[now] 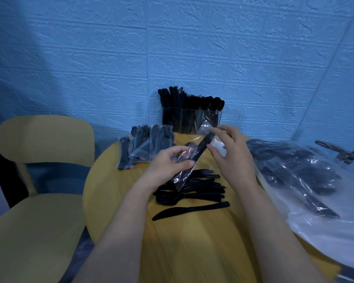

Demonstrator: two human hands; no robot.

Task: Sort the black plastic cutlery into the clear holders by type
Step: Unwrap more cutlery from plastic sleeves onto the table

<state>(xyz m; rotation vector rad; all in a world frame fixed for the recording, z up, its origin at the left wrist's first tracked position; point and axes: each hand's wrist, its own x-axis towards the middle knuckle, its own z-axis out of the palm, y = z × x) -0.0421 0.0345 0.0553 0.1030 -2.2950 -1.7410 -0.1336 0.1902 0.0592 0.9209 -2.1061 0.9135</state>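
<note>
Above the round yellow table (119, 193) my left hand (168, 162) grips a clear wrapper (185, 170) with black cutlery inside. My right hand (229, 152) pinches the wrapper's upper end, where a black handle (205, 142) sticks out. Loose black cutlery (192, 189) lies in a pile under my hands, with a single knife (190, 210) nearest to me. The clear holders (190, 119) stand at the table's far edge by the wall, filled with knives, forks and spoons.
Several wrapped cutlery packets (145, 146) lie at the table's far left. A large clear plastic bag of wrapped cutlery (298, 176) covers the right side. A yellow chair (43, 144) stands to the left. A metal stand (343, 152) is at the far right.
</note>
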